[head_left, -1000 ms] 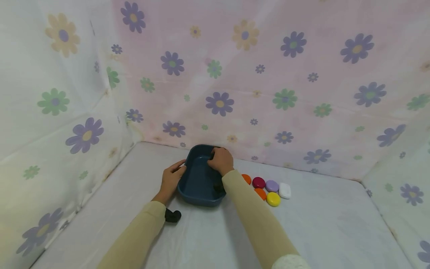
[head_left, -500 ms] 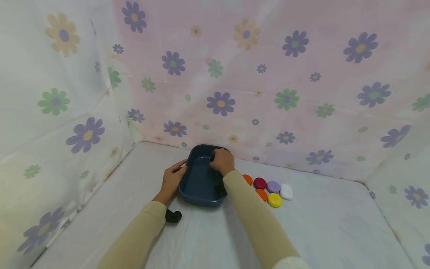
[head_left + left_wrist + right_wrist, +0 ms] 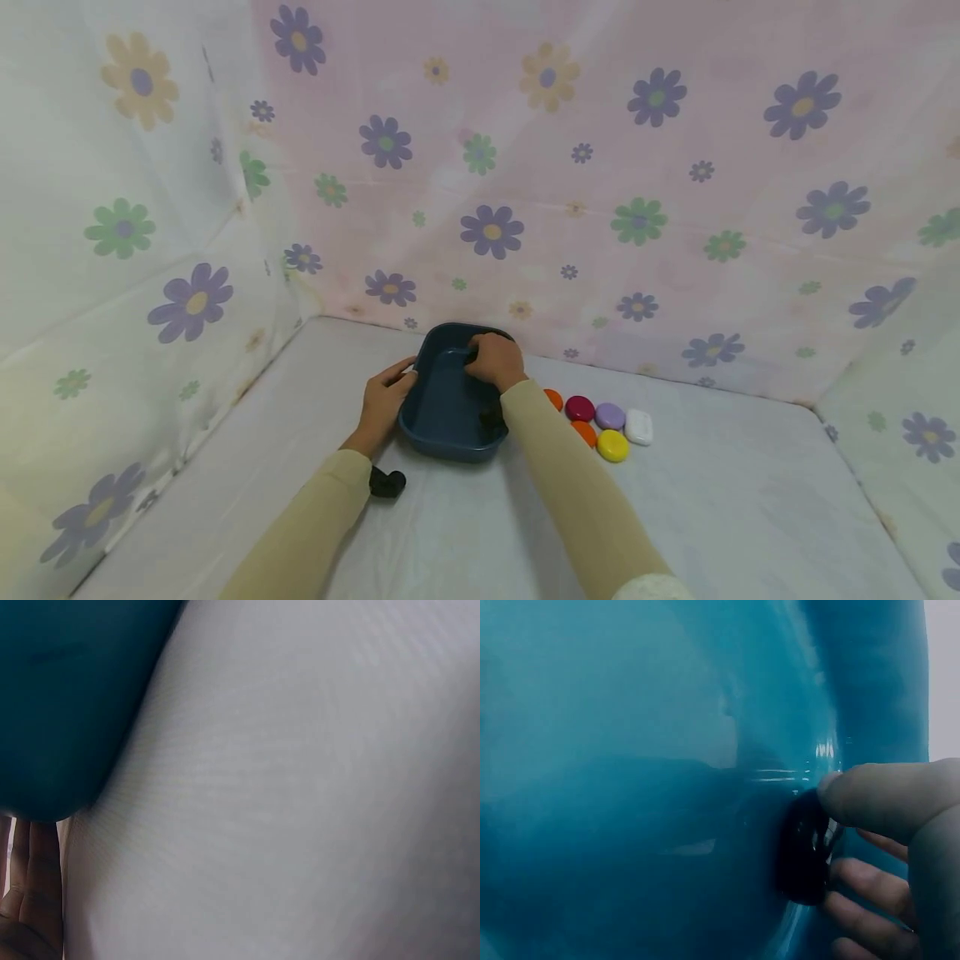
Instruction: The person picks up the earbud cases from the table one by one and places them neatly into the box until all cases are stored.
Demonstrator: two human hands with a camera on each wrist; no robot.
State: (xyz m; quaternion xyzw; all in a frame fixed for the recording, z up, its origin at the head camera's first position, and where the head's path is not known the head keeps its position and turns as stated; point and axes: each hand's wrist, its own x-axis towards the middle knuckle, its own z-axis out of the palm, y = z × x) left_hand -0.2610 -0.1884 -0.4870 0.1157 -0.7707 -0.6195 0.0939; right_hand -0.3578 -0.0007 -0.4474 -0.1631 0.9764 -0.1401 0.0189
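Observation:
A dark blue plastic basin stands on the white cloth near the back wall. My left hand rests against its left outer side; in the left wrist view its fingers lie straight beside the basin wall. My right hand reaches inside at the far right corner. In the right wrist view its thumb and fingers pinch a small, glossy black rounded piece close to the basin's floor and side wall. In the head view that piece is mostly hidden behind the hand.
Right of the basin lie small rounded pieces: orange, crimson, lilac, yellow and white. My right sleeve partly covers the orange ones. Flower-printed cloth walls enclose the back and sides.
My right hand has shifted slightly toward me inside the basin's far right corner. The left hand and the basin hold nearly the same place.

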